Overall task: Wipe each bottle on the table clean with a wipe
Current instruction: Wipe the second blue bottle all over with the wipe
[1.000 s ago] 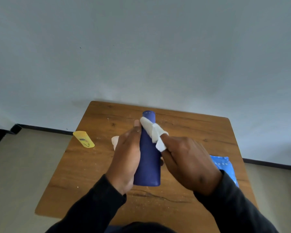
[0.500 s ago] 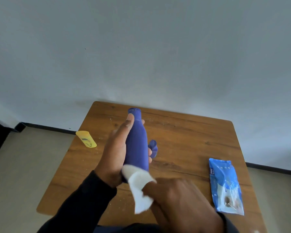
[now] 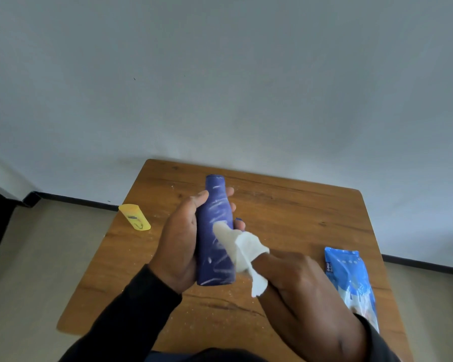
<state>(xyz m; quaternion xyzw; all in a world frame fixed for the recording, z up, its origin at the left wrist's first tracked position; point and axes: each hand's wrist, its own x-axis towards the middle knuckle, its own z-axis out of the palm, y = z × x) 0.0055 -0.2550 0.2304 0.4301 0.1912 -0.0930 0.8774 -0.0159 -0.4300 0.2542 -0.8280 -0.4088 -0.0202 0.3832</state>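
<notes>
A dark blue bottle (image 3: 215, 231) with white streaks on its side is held above the wooden table (image 3: 298, 218), neck pointing away from me. My left hand (image 3: 179, 246) grips its body from the left, fingers curled round the far side. My right hand (image 3: 296, 280) holds a white wipe (image 3: 243, 246) wrapped over its fingers and presses it against the right side of the bottle's middle. A yellow bottle (image 3: 134, 217) lies on its side at the table's left edge.
A blue pack of wipes (image 3: 351, 280) lies on the right part of the table. White crumbs speckle the wood. A pale wall stands right behind the table, and floor shows on both sides.
The wipe has travelled from the bottle's neck down to its base and is now back up at its middle. The bottle stays in my left hand.
</notes>
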